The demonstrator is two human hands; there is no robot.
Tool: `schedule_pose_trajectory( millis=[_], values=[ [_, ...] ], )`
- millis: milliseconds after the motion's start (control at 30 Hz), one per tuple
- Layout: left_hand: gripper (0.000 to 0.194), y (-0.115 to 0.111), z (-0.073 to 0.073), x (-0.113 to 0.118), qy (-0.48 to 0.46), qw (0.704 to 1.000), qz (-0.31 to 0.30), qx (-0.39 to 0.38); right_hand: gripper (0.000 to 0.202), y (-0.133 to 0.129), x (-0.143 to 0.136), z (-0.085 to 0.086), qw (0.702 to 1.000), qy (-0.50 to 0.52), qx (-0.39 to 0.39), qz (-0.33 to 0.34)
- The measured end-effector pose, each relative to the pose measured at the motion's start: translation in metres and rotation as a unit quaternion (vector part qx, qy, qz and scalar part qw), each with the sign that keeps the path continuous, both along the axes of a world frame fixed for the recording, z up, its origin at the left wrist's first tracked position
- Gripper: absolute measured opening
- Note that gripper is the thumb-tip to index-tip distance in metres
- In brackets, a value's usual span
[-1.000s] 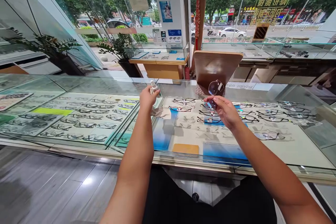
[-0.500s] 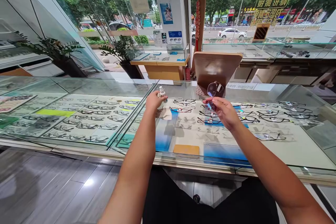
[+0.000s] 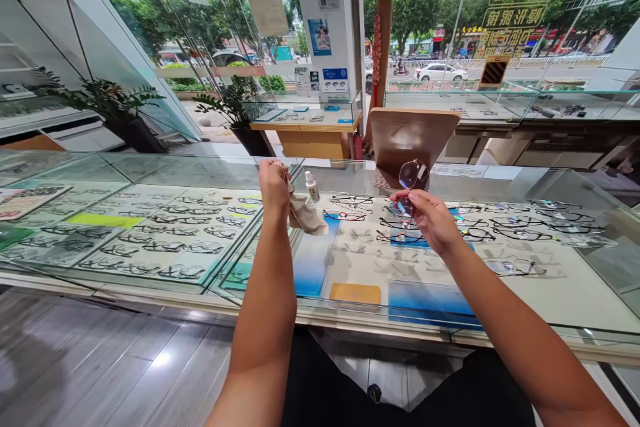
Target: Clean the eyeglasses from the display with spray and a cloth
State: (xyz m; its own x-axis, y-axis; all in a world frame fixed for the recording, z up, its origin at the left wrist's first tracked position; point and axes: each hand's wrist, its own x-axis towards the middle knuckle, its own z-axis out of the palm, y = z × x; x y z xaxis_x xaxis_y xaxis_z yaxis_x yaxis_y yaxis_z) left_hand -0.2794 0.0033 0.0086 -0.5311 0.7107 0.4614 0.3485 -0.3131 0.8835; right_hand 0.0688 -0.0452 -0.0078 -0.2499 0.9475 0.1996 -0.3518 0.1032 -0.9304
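Note:
My right hand [image 3: 434, 219] grips a pair of thin-framed eyeglasses [image 3: 409, 175] near the bridge, held on end over the glass counter [image 3: 360, 271]. One round lens points up; the other is partly behind my fingers. At the left, my left hand [image 3: 274, 188] is closed on a beige cloth [image 3: 307, 215], which hangs down onto the glass. A small white spray bottle [image 3: 311, 186] stands upright just right of the cloth, apart from my hand.
Several rows of eyeglasses [image 3: 181, 220] lie inside the display case. A brown wooden-backed mirror or board [image 3: 413, 137] stands behind my right hand. An orange-yellow pad [image 3: 355, 293] and a blue sheet [image 3: 430, 301] are near the front edge. Potted plants [image 3: 235, 110] stand beyond the counter.
My left hand has let go of the spray bottle, moved left and taken hold of the cloth, lifting part of it. My right hand still holds the eyeglasses in nearly the same place.

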Motion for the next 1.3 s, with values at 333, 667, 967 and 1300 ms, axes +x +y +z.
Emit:
schedule_pose_trajectory(
  millis=[333, 667, 967, 1300],
  values=[
    [0.03, -0.05, 0.019, 0.098, -0.196, 0.899, -0.39, -0.034, 0.03, -0.007, -0.002, 0.0, 0.999, 0.006, 0.022, 0.037],
    [0.05, -0.054, -0.001, 0.132, -0.106, 0.906, -0.405, -0.065, 0.027, -0.01, -0.006, -0.006, 0.994, -0.052, 0.076, 0.061],
    [0.048, -0.046, -0.01, 0.134, -0.168, 0.877, -0.426, -0.144, 0.028, -0.008, -0.006, -0.003, 0.999, -0.021, 0.047, -0.012],
    [0.042, -0.053, -0.009, 0.136, -0.064, 0.857, -0.483, -0.166, 0.037, -0.008, -0.005, 0.005, 0.999, 0.024, 0.009, -0.043]
  ],
)
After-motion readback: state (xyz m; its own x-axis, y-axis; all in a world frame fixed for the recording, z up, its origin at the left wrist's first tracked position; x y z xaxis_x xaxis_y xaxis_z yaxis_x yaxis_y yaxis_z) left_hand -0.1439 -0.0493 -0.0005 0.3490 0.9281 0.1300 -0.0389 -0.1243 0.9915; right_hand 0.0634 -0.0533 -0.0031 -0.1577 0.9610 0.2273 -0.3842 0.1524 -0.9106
